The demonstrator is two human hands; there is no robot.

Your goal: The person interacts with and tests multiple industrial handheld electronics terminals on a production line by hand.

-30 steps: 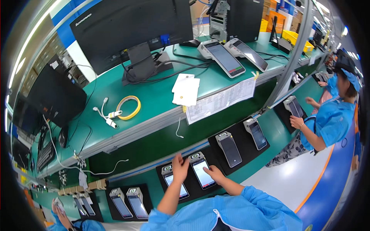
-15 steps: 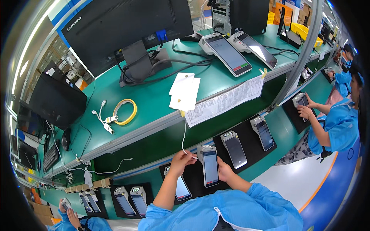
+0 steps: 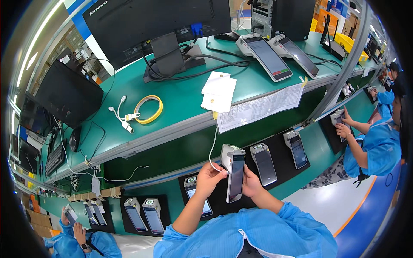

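Note:
My right hand (image 3: 251, 182) is closed on the right edge of a white handheld payment terminal (image 3: 236, 176). The terminal is tilted, so its left side shows along with its dark screen. My left hand (image 3: 210, 178) pinches the plug end of a white cable (image 3: 212, 148) against that left side. My fingers hide whether the plug sits in a port. Just left of my left hand, another terminal (image 3: 192, 184) with a lit screen lies partly behind my wrist. To the right, a dark-screened terminal (image 3: 263, 165) and a further terminal (image 3: 297, 150) rest on a black mat (image 3: 279, 151).
A green shelf (image 3: 180, 101) above carries a monitor (image 3: 159, 30), white cards (image 3: 219, 92), yellow tape (image 3: 160, 112) and two larger terminals (image 3: 266, 58). A printed sheet (image 3: 262, 108) hangs at its edge. Co-workers sit at right (image 3: 370, 142) and lower left (image 3: 101, 245).
The terminal has turned in my hands, showing more of its left side, and its screen looks darker. My left hand has brought the plug up to that side. The whole view has shifted slightly.

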